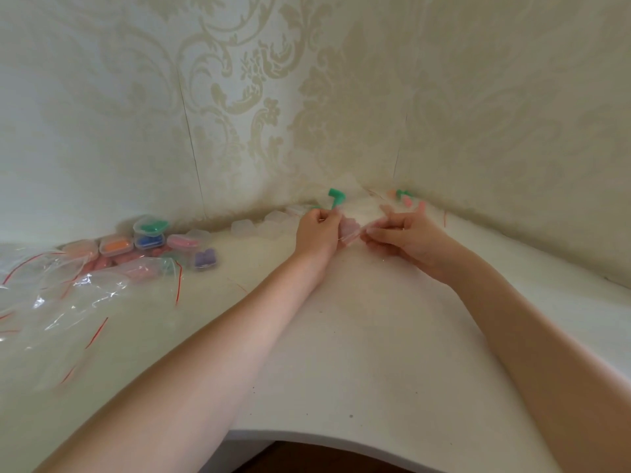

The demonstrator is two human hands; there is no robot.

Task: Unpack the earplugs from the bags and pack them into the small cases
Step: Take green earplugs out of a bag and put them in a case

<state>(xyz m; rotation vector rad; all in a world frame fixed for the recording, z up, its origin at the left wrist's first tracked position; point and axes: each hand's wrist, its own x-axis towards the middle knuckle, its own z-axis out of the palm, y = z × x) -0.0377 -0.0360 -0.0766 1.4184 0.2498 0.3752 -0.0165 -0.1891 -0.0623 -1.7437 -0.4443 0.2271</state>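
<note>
A small clear plastic zip bag with pale pink foam earplugs inside point(349, 230) is stretched between two bare hands over the far corner of the white table point(341, 336), close to the patterned wallpaper. Left hand point(319, 230) pinches the bag's left end, fingers curled tight round it; a green foam earplug point(336, 198) sticks up just above its knuckles, prob. pinched in the same fingers, tho the blur makes that hard to confirm. Right hand point(404, 235) grips the bag's right end w/ thumb and curled fingers point(372, 233). Bag's long axis runs left-right, hand to hand, so its contents sit between the two sets of fingers, nearer the left hand. Judging by the hold, the next move is pulling the zip seal apart or tipping the earplugs out.

Empty clear small cases point(259, 228) lie just left of the left hand along the wall. Filled cases with coloured earplugs point(146, 238) and emptied clear bags with red strips point(75, 302) sit well apart at far left. Loose pink and green earplugs point(404, 197) lie in the corner beyond the right hand.
</note>
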